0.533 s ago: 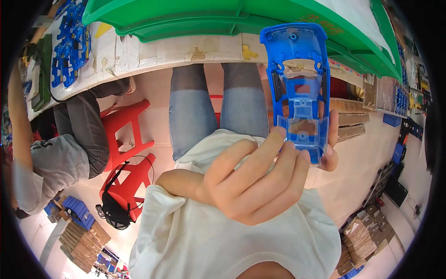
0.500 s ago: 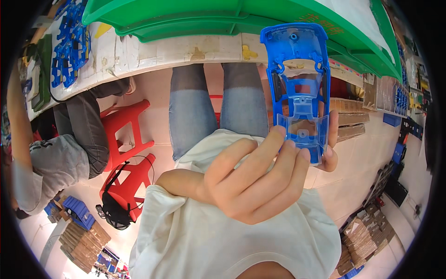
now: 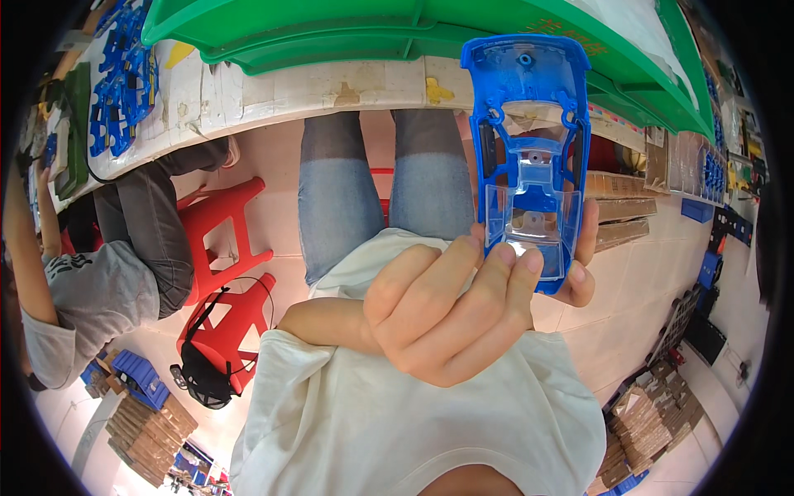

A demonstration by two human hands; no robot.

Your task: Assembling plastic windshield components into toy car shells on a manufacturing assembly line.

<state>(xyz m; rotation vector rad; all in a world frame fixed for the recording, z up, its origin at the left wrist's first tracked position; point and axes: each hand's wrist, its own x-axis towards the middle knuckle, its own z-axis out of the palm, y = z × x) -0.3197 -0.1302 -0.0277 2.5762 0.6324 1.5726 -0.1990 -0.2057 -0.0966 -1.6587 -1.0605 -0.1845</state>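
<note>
A blue plastic toy car body shell is held up at the right of centre, its hollow inside toward me. A clear plastic window piece lies inside its lower half. My left hand reaches across from the left, fingertips closed on the clear piece's lower edge. Behind the shell, my right hand grips its right side and lower end; only some fingers show, the rest being hidden by the shell.
A green tray stands on the white table ahead. Blue plastic parts lie at the table's left. A person sits at left, near red stools and a black bag. Cardboard is stacked at right.
The clear piece sits slightly higher within the shell, and more of the shell's blue lower end shows. My left hand has shifted slightly up with its fingertips on the clear piece.
</note>
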